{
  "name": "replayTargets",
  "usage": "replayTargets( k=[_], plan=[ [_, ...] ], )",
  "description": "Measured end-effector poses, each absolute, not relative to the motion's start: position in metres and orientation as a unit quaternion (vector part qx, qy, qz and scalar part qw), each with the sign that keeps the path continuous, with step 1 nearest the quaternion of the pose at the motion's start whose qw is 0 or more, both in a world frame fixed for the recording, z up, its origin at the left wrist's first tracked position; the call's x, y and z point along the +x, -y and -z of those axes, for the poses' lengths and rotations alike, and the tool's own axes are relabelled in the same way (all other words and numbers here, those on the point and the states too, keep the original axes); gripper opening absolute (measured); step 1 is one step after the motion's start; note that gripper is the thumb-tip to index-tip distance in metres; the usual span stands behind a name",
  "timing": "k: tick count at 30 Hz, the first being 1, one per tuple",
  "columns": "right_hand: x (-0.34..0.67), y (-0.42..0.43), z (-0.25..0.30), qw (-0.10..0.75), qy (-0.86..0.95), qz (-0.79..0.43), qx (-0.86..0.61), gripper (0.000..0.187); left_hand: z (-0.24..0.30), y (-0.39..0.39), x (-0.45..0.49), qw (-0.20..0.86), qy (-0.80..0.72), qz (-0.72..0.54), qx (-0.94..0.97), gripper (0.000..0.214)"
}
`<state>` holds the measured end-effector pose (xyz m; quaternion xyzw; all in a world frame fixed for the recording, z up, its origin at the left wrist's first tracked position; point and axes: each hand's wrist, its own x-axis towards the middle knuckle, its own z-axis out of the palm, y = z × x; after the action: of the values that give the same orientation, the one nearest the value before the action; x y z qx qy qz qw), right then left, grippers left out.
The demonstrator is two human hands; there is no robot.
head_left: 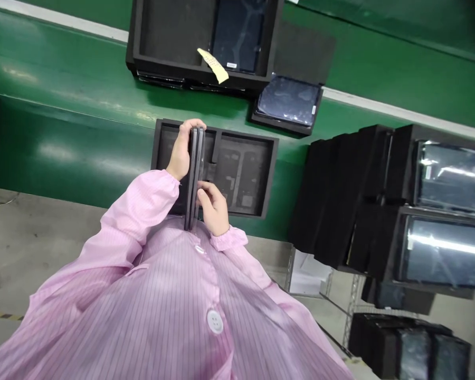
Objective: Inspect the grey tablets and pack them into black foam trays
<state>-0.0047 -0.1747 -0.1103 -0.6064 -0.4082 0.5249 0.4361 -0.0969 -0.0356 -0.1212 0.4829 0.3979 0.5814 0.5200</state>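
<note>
Two thin dark tablets stand on edge, side by side, in front of my body. My left hand wraps round their far left side, its fingers over the top end. My right hand is at the near right side, fingers curled against the right tablet; its fingertips are partly hidden. Beneath the tablets lies a black foam tray with two compartments. The right compartment shows recessed shapes in its floor; the left one is partly covered by my hands and the tablets.
Behind, a larger black foam tray holds a dark-screened tablet, with a yellow paper strip on its edge. Beside it, a wrapped tablet lies on black foam. Stacked black trays stand on the right. The bench is green.
</note>
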Motion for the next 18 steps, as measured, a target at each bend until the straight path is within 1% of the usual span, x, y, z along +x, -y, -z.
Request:
replayTargets(
  k=[7, 12, 18],
  plan=[
    [-0.0012, 0.1698, 0.1118, 0.427, 0.442, -0.492, -0.617, 0.028, 0.1177, 0.0371, -0.0959, 0.559, -0.402, -0.569, 0.449, 0.06],
    [-0.0012, 0.1659, 0.114, 0.429, 0.443, -0.491, -0.615, 0.029, 0.1184, 0.0365, -0.0968, 0.543, -0.414, -0.564, 0.463, 0.065],
    [-0.0026, 0.1653, 0.1132, 0.433, 0.436, -0.493, -0.616, 0.03, 0.1162, 0.0386, -0.096, 0.549, -0.414, -0.575, 0.444, 0.063]
  ],
)
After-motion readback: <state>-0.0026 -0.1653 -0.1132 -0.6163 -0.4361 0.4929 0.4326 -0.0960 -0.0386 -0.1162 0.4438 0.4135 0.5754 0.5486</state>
